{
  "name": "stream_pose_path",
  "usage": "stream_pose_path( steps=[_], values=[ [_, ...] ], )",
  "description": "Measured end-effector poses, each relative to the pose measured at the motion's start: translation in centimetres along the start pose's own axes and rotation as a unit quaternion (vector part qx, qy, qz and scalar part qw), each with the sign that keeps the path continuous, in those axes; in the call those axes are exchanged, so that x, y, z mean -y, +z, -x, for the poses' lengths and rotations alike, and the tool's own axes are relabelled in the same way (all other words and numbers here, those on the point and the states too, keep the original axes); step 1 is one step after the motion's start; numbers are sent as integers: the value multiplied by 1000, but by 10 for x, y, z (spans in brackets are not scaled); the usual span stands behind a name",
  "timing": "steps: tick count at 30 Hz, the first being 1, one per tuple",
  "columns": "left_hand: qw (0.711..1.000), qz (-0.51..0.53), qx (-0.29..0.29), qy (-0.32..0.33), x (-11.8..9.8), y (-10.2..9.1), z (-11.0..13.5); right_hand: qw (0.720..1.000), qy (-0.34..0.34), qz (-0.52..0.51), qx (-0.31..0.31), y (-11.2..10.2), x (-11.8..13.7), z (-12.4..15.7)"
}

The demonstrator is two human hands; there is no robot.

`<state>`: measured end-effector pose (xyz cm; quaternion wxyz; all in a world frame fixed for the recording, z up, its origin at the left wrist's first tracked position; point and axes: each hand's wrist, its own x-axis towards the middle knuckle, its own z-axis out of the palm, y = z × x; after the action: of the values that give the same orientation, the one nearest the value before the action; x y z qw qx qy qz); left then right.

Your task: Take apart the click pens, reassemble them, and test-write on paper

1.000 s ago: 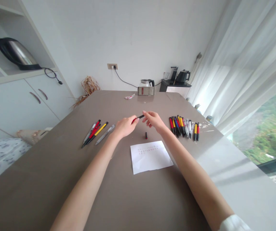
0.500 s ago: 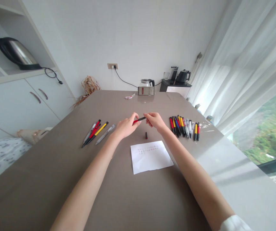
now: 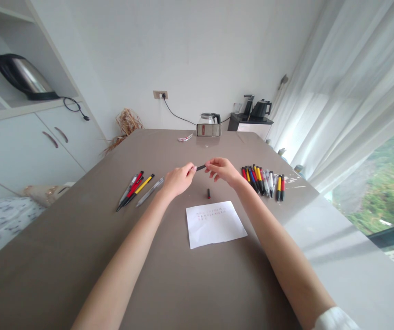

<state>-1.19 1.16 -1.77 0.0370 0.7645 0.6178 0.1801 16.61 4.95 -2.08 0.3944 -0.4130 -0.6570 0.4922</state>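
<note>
While the left hand (image 3: 180,179) clenches one end of a pen (image 3: 201,167) above the bench (image 3: 169,275), its black shaft sticks out past that grip — towards the right hand (image 3: 223,170), whose thumb and forefinger pinch the other end. Between pen and paper (image 3: 216,229) lies a short black-and-red piece (image 3: 208,193).

You had no legible text. Rows of reddish marks (image 3: 210,214) toward the far edge of the white sheet (image 3: 213,233) were too small to read. The pen (image 3: 201,167) you held and the device (image 3: 209,130) near the table's (image 3: 200,288) far edge showed no readable lettering.
</note>
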Motion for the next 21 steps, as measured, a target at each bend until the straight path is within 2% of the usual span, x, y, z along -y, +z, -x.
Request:
stream_pose_path(
  steps=[6, 12, 18, 21],
  values=[
    [999, 27, 4, 28, -1, 1, 1, 998, 18, 60, -24, 2, -4, -3],
    [999, 4, 14, 43, -3, 0, 3, 993, 11, 115, -21, 0, -9, -5],
    [1000, -17, -4, 18, 1, 3, 0, 997, -2, 63, 43, -4, -5, -2],
    [1000, -24, -5, 13, 4, 5, -2, 997, -14, 59, 50, -5, -5, -1]
  ],
)
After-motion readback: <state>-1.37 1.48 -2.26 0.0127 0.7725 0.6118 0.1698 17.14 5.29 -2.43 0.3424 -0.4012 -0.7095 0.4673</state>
